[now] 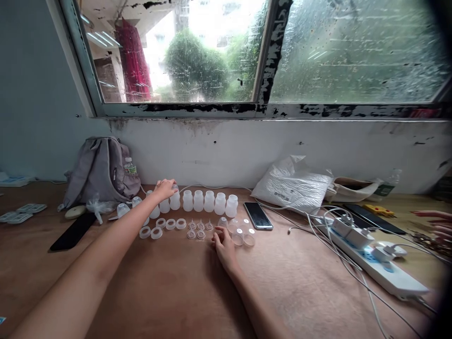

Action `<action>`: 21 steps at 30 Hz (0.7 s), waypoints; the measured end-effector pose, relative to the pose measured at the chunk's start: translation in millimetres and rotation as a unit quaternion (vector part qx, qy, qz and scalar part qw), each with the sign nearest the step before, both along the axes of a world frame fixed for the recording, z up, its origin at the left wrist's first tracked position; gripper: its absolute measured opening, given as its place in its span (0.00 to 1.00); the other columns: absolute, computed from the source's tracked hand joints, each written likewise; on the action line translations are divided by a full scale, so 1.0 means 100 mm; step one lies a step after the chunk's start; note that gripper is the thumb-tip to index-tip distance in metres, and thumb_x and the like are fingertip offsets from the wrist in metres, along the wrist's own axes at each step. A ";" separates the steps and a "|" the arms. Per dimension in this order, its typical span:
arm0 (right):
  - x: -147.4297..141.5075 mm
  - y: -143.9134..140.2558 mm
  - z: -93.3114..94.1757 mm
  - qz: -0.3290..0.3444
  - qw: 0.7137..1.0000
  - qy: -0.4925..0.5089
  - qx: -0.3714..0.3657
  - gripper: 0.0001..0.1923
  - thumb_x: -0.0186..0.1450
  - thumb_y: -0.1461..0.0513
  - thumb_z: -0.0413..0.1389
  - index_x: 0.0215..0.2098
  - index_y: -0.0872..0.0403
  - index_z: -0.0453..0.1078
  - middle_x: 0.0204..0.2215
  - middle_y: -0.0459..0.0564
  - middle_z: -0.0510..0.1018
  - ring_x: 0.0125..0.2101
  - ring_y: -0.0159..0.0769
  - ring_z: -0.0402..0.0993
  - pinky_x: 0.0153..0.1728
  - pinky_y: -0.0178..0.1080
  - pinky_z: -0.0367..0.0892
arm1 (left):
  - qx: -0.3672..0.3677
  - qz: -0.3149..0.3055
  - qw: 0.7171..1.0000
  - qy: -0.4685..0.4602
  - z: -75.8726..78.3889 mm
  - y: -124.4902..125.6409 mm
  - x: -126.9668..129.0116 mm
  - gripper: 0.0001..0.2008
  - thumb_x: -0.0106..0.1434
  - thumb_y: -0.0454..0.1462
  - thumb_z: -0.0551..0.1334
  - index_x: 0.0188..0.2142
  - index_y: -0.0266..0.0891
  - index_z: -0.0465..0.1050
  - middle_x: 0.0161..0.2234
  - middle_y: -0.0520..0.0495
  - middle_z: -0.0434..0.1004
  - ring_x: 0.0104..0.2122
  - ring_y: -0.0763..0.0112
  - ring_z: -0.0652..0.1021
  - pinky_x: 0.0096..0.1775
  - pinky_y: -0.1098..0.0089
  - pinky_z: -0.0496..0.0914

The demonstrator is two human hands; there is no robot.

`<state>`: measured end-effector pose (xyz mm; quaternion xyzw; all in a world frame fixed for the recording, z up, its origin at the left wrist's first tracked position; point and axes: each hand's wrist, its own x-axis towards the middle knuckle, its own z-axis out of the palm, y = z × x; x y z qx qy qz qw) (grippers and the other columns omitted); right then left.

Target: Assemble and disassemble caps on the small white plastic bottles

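Observation:
My left hand [165, 189] is closed at the top of a small frosted baby bottle [174, 202], its fingers around what looks like a clear cap. The forearm covers part of the bottles on the left. More open frosted bottles [209, 202] stand in a row to the right. My right hand [225, 247] rests on the table with loosely curled, parted fingers and holds nothing visible. Beside its fingertips are several silicone nipples [200, 234] and clear domed caps [249, 238]. White collar rings [156, 232] lie in front of the bottles.
A grey backpack [100, 169] and a dark phone [73, 231] are on the left. Right of the caps lie another phone [258, 215], a silver plastic bag [293, 183] and a power strip [381, 263] with tangled cables. Another person's hand [436, 223] shows at the right edge.

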<state>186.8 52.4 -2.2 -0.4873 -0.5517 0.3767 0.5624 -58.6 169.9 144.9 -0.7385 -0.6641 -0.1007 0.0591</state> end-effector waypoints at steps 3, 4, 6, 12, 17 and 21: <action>-0.01 0.00 0.02 0.000 0.999 -0.037 -0.003 0.12 0.57 0.56 0.49 0.38 0.53 0.65 0.20 0.45 0.70 0.23 0.37 0.68 0.25 0.38 0.65 | -0.004 0.005 1.000 -0.001 -0.08 0.02 0.01 0.18 0.57 0.43 0.53 0.45 0.40 0.65 0.41 0.40 0.73 0.46 0.56 0.68 0.46 0.60 0.58; -0.01 0.00 0.03 -0.001 0.999 -0.053 -0.001 0.12 0.58 0.57 0.49 0.37 0.53 0.65 0.20 0.46 0.70 0.23 0.37 0.68 0.26 0.38 0.64 | -0.004 0.007 1.000 -0.003 -0.10 0.03 0.01 0.18 0.57 0.43 0.52 0.45 0.40 0.65 0.42 0.40 0.72 0.47 0.56 0.68 0.46 0.59 0.58; -0.02 -0.01 0.03 -0.006 0.996 -0.087 0.009 0.11 0.58 0.58 0.48 0.37 0.53 0.65 0.21 0.47 0.71 0.24 0.37 0.69 0.28 0.39 0.64 | -0.003 0.013 1.000 -0.006 -0.13 0.04 0.01 0.19 0.57 0.43 0.51 0.46 0.39 0.65 0.42 0.39 0.72 0.47 0.55 0.68 0.46 0.59 0.58; -0.07 -0.04 0.02 0.016 0.971 -0.217 0.101 0.10 0.59 0.62 0.46 0.36 0.53 0.68 0.31 0.52 0.72 0.33 0.39 0.69 0.35 0.40 0.65 | 0.003 0.030 0.999 -0.016 -0.18 0.05 -0.02 0.20 0.58 0.42 0.50 0.48 0.37 0.63 0.40 0.38 0.73 0.45 0.56 0.70 0.46 0.60 0.59; -0.09 -0.08 0.04 0.053 0.929 -0.336 0.147 0.14 0.61 0.64 0.46 0.41 0.50 0.69 0.42 0.53 0.70 0.45 0.41 0.64 0.45 0.43 0.60 | 0.062 0.004 0.997 -0.043 -0.17 -0.04 0.03 0.22 0.59 0.41 0.50 0.52 0.35 0.57 0.52 0.37 0.63 0.53 0.55 0.62 0.50 0.59 0.56; -0.10 -0.08 0.02 0.088 0.889 -0.430 0.131 0.18 0.61 0.59 0.48 0.50 0.45 0.63 0.53 0.50 0.63 0.54 0.45 0.54 0.50 0.47 0.53 | 0.102 -0.056 0.991 -0.060 -0.24 -0.32 0.06 0.20 0.61 0.40 0.48 0.52 0.39 0.57 0.52 0.43 0.63 0.51 0.61 0.63 0.50 0.64 0.58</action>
